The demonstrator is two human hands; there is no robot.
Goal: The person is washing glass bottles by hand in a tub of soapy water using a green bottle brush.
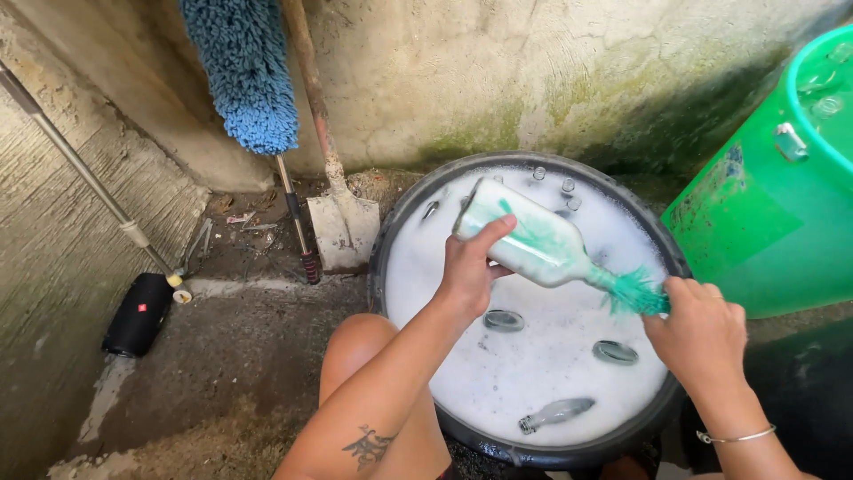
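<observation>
My left hand (469, 269) grips a clear glass bottle (524, 236) by its body and holds it tilted above a black round tub (384, 258) full of white foam. A green bottle brush (633, 292) is pushed into the bottle's neck, its bristles showing green inside the glass. My right hand (702, 333) holds the brush handle at the bottle's mouth. Several more glass bottles (555, 412) float or stand half sunk in the suds.
A big green barrel (773, 213) stands at the right against the tub. A shovel (342, 227) and a blue mop (244, 71) lean on the stained wall behind. A black cylindrical speaker (138, 314) lies on the concrete floor at left. My bare knee (355, 342) is beside the tub.
</observation>
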